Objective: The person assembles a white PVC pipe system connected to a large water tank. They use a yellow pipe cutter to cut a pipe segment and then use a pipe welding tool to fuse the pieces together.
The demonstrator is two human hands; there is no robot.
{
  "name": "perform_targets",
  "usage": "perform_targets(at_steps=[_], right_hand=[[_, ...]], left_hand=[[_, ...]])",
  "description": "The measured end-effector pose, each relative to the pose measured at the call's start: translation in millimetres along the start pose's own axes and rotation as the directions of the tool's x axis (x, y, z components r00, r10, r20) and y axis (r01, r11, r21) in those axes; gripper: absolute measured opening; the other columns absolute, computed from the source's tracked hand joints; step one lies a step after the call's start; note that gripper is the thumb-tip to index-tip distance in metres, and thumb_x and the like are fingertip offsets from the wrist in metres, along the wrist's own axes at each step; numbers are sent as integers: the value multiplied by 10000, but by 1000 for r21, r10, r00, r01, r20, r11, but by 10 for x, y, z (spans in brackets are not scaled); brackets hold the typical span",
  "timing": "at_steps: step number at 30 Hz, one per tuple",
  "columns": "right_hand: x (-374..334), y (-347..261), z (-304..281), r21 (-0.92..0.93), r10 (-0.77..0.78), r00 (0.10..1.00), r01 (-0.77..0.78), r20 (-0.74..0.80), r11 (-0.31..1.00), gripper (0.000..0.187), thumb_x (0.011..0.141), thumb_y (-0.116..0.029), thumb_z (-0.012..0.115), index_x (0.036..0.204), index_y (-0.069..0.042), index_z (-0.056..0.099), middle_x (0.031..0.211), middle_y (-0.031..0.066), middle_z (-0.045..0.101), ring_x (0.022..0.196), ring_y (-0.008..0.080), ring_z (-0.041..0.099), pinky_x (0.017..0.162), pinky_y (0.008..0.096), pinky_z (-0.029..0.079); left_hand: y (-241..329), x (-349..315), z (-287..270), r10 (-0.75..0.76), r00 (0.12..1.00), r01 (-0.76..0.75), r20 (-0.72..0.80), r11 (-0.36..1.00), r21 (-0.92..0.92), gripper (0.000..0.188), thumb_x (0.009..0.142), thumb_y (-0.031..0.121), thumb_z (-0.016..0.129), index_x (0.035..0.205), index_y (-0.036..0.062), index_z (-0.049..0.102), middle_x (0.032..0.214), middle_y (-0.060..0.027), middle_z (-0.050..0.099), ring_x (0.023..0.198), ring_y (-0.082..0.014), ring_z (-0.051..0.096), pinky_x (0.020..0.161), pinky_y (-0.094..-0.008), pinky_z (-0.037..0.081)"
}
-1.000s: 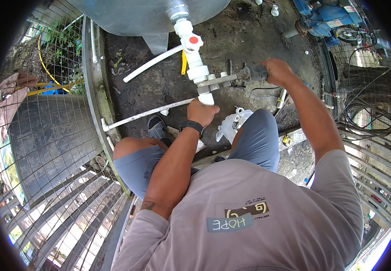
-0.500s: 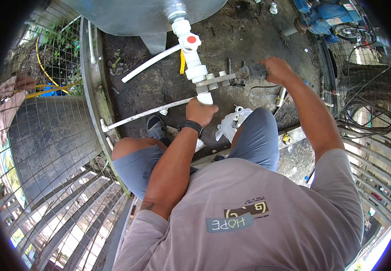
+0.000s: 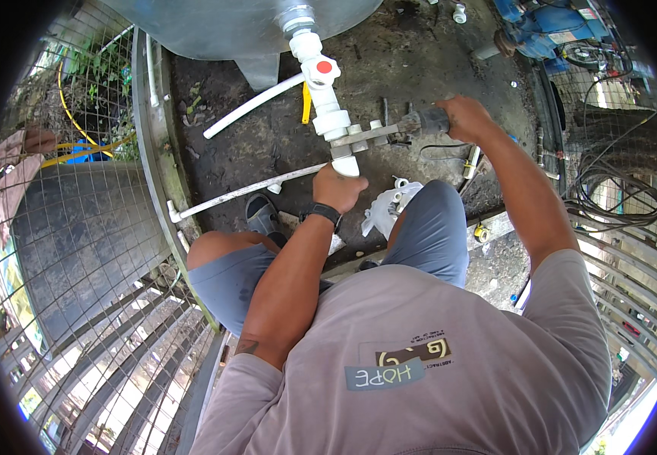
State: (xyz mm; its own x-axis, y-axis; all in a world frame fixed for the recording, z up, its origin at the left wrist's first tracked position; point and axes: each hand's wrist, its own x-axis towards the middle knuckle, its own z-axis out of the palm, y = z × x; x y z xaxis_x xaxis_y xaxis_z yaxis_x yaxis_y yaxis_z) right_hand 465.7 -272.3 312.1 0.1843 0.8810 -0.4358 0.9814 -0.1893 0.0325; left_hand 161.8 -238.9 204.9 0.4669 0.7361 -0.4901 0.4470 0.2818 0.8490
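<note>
My left hand (image 3: 338, 188) is wrapped around a white pipe elbow (image 3: 346, 165) just below the end of the white pipe line. In my right hand (image 3: 466, 120) is the dark handle of a pipe fusion welder (image 3: 394, 129), held out level from the right. The welder's flat grey metal plate lies between the elbow and a white pipe fitting (image 3: 333, 123), touching both. Above it, a white ball valve (image 3: 321, 70) with a red cap and a long white lever joins the line to a grey metal tank (image 3: 222, 26).
A white plastic bag (image 3: 382, 213) with fittings lies by my right knee. Low along the floor at left runs a thin white pipe (image 3: 249, 187). A yellow strip (image 3: 306, 105) is behind the valve. Wire fencing (image 3: 78, 250) stands left; coiled black cable (image 3: 620, 193) hangs right.
The pipe line, elbow and welder plate have shifted very slightly to the right. Both hands keep their grip, nearly still.
</note>
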Motion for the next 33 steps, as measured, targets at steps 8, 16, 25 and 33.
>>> perform_targets(at_steps=[8, 16, 25, 33], right_hand=[[6, 9, 5, 19, 18, 1000, -19, 23, 1000, 432, 614, -8, 676, 1028, -129, 698, 931, 183, 691, 906, 399, 650, 779, 492, 526], [14, 15, 14, -11, 17, 999, -17, 38, 1000, 434, 613, -28, 681, 1034, -131, 698, 932, 183, 692, 908, 397, 652, 776, 490, 529], [43, 68, 72, 12, 19, 1000, -19, 9, 1000, 361, 626, -63, 677, 978, -142, 697, 930, 162, 695, 911, 396, 649, 766, 493, 525], [56, 91, 122, -4, -3, 999, 3, -36, 1000, 300, 669, -100, 676, 967, -138, 691, 919, 145, 700, 891, 382, 658, 742, 486, 530]], left_hand=[[4, 3, -5, 4, 1000, -4, -4, 1000, 25, 319, 628, 199, 766, 852, -16, 695, 805, -136, 708, 750, -251, 677, 718, -361, 516], [8, 14, -22, -43, 998, 41, 45, 998, 41, 368, 632, 205, 763, 921, -7, 681, 882, -166, 713, 839, -295, 689, 774, -373, 525], [-107, 98, -1, -1, 997, 1, 79, 1000, -8, 334, 663, 182, 808, 874, -31, 661, 787, -109, 688, 668, -200, 642, 625, -343, 505], [97, -33, -59, -90, 989, 118, 118, 959, -258, 519, 697, 269, 863, 996, -17, 550, 754, -60, 626, 636, -119, 589, 587, -285, 496]])
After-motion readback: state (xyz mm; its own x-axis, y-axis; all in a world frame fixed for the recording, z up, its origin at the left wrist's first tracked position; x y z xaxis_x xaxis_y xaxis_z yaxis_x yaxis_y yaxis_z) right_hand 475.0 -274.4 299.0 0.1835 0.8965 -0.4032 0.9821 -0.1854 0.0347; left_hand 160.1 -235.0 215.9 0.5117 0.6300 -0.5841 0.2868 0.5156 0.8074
